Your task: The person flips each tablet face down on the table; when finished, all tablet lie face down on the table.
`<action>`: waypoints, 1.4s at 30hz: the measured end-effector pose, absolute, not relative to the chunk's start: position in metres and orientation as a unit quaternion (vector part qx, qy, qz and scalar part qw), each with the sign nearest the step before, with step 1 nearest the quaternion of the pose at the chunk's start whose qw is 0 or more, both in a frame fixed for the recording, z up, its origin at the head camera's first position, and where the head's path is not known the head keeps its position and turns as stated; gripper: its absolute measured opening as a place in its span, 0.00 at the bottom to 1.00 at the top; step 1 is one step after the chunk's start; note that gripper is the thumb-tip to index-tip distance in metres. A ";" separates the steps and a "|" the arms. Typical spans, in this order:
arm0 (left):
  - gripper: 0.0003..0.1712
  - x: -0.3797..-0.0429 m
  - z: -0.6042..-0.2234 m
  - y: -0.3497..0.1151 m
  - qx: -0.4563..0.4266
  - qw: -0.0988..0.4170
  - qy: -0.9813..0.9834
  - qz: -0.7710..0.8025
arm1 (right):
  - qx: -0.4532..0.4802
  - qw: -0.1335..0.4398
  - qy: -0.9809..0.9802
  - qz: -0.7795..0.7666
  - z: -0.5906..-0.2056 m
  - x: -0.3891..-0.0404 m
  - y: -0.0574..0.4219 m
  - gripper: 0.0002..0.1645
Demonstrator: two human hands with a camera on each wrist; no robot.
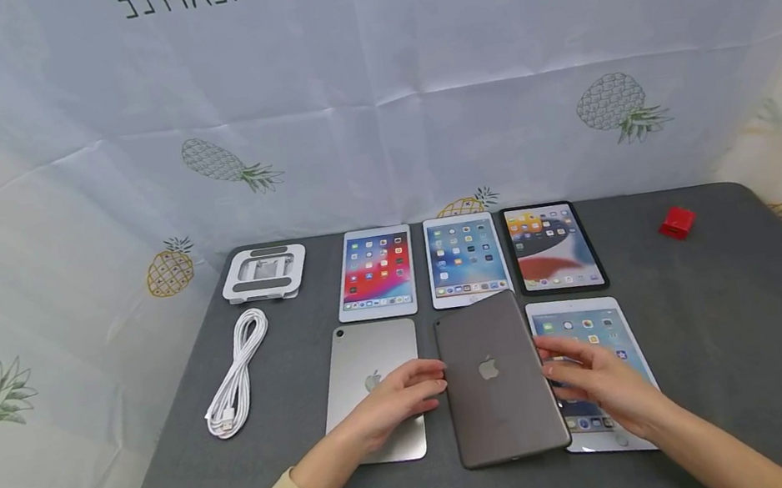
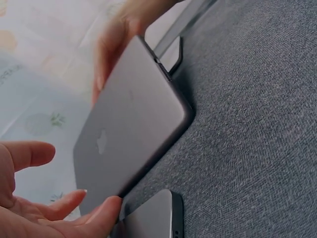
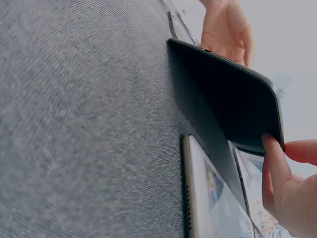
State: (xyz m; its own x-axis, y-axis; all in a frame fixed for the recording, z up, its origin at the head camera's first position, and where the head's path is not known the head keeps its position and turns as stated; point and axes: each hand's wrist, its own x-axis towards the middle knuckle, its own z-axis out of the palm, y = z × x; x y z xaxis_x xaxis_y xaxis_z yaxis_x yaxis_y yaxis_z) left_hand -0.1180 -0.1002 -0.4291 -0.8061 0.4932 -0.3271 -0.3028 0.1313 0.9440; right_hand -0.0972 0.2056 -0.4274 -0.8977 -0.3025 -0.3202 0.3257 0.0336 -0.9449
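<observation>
- At the table's (image 1: 742, 360) near middle: dark tablet (image 1: 503, 400), back up, tilted, right edge raised.
- Right hand (image 1: 601, 381): thumb and fingers pinching that edge, above white tablet (image 1: 587, 316), screen up.
- Left hand (image 1: 399, 399): fingers loosely spread by the opposite edge, over silver tablet (image 1: 369, 353), back up; contact cannot be told.
- Far row, left to right: stand (image 1: 263, 284), red-screen tablet (image 1: 375, 273), blue-screen tablet (image 1: 467, 256), black tablet (image 1: 554, 247), red block (image 1: 677, 222).
- Before stand: coiled cable (image 1: 233, 383).
</observation>
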 end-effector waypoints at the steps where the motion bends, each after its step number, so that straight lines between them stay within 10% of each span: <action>1: 0.27 -0.118 -0.429 -0.101 0.070 0.303 0.691 0.652 | 0.006 0.226 0.685 -0.692 -0.429 -0.097 0.206 0.39; 42: 0.29 -0.128 -0.418 -0.112 0.099 0.307 0.755 0.571 | -0.107 0.308 0.738 -0.591 -0.423 -0.093 0.203 0.39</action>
